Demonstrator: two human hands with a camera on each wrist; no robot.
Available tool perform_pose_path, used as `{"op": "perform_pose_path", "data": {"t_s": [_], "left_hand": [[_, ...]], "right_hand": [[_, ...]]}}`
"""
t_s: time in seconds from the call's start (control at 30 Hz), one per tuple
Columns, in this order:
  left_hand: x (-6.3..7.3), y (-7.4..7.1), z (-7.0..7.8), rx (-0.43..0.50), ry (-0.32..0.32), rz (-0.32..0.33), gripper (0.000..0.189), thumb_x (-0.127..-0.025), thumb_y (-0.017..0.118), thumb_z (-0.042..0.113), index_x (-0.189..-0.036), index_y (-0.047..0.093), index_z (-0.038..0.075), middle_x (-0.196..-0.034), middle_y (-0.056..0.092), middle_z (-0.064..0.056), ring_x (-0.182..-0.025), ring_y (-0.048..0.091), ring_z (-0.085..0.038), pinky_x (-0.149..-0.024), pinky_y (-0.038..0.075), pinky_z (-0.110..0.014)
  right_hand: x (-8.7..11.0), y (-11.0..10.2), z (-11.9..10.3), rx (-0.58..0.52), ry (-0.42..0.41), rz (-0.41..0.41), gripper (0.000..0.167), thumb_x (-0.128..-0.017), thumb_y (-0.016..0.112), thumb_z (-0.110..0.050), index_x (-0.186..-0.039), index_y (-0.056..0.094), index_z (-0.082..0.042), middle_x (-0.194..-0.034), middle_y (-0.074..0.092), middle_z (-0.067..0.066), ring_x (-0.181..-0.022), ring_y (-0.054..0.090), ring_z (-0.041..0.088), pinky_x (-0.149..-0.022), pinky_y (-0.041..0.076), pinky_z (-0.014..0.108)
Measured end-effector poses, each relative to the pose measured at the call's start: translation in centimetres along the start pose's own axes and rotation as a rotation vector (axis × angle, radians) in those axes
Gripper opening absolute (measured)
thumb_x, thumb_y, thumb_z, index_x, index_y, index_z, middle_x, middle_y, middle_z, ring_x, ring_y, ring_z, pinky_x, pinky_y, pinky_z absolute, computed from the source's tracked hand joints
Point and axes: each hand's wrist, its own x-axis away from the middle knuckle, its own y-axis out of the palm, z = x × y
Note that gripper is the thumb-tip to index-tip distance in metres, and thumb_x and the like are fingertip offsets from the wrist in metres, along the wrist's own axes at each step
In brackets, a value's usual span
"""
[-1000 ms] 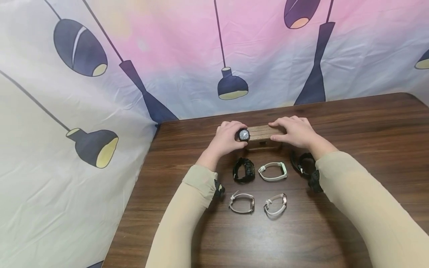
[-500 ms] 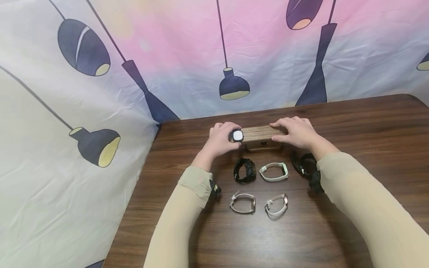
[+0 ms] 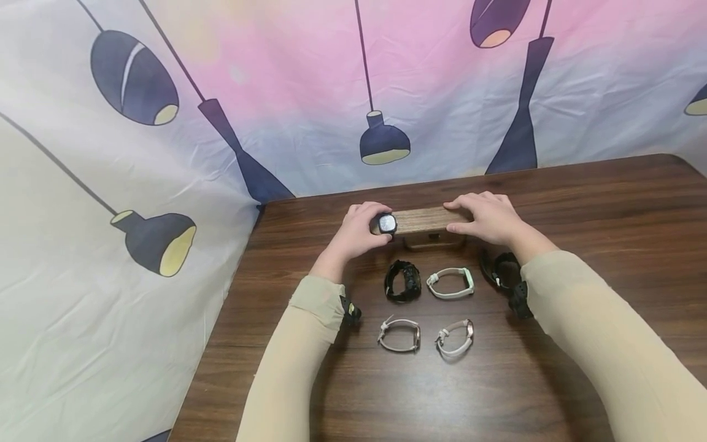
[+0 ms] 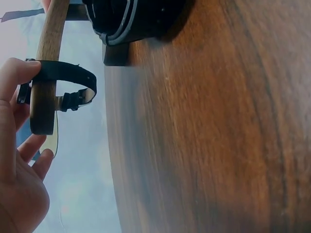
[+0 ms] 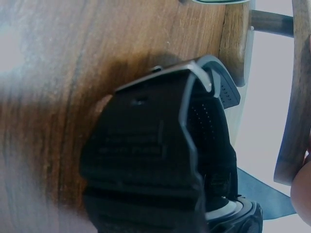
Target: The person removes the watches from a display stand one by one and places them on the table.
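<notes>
A wooden watch stand [image 3: 422, 221] sits near the table's far edge, its top bar raised above a base [image 3: 433, 245]. My left hand [image 3: 358, 232] pinches a dark watch [image 3: 388, 223] at the bar's left end. In the left wrist view the watch's black strap [image 4: 63, 72] loops round the bar, buckle hanging below, thumb pressed on the band. My right hand [image 3: 486, 218] grips the bar's right end between thumb and fingers. In the right wrist view only a sliver of that hand [image 5: 302, 194] shows beside the bar.
Nearer me on the table [image 3: 431, 393] lie a chunky black watch [image 3: 411, 281], a mint-green band watch [image 3: 452, 295] and two pale-strapped watches [image 3: 400, 350] [image 3: 455, 352]. Another black watch [image 3: 488, 270] is close under my right wrist. A printed cloth [image 3: 309, 110] hangs behind.
My left hand and the watch have moved left along the bar to its left end, baring more of the wood. The right hand keeps its hold and place.
</notes>
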Motion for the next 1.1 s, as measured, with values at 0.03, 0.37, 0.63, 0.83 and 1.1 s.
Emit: {"op": "perform_pose_path", "data": {"t_s": [0.03,0.37,0.63,0.83,1.1], "left_hand": [[0.0,0.0,-0.1,-0.004,0.001,0.001,0.049,-0.079,0.073,0.024,-0.124,0.058,0.015,-0.128,0.051,-0.001,-0.111,0.039,-0.023,-0.093,0.032,-0.039],[0.8,0.1,-0.3,0.097,-0.015,0.016,0.051,-0.081,0.070,0.017,-0.129,0.053,0.010,-0.133,0.047,-0.007,-0.120,0.041,-0.022,-0.099,0.032,-0.038],[1.3,2.0,-0.7,0.396,-0.135,0.052,0.056,-0.082,0.068,0.010,-0.134,0.049,0.015,-0.138,0.034,-0.010,-0.113,0.047,-0.022,-0.090,0.044,-0.038],[1.3,2.9,-1.1,0.546,-0.155,0.062,0.061,-0.082,0.068,0.006,-0.138,0.045,0.015,-0.138,0.035,-0.010,-0.114,0.046,-0.023,-0.091,0.043,-0.036],[1.7,2.1,-0.1,0.745,-0.213,0.018,0.070,-0.083,0.068,0.004,-0.145,0.035,0.013,-0.138,0.038,-0.012,-0.113,0.050,-0.026,-0.091,0.042,-0.036]], "right_hand": [[0.0,0.0,0.0,0.002,0.000,0.001,0.053,-0.087,0.062,-0.047,-0.132,0.054,-0.020,-0.135,0.049,0.010,-0.118,0.039,0.035,-0.098,0.018,0.056],[-0.1,0.0,-0.1,0.011,0.000,-0.001,0.055,-0.087,0.061,-0.050,-0.132,0.054,-0.020,-0.135,0.049,0.010,-0.118,0.039,0.035,-0.097,0.019,0.057],[-0.1,0.1,0.2,0.006,0.002,0.005,0.057,-0.086,0.060,-0.052,-0.132,0.054,-0.020,-0.135,0.049,0.010,-0.118,0.039,0.035,-0.097,0.019,0.057],[0.0,0.2,0.3,0.005,0.004,0.007,0.056,-0.086,0.060,-0.052,-0.132,0.054,-0.020,-0.135,0.049,0.010,-0.118,0.039,0.034,-0.098,0.018,0.056],[0.0,0.0,0.0,0.009,0.000,0.004,0.055,-0.087,0.061,-0.050,-0.132,0.054,-0.019,-0.135,0.049,0.010,-0.118,0.039,0.035,-0.098,0.018,0.057]]}}
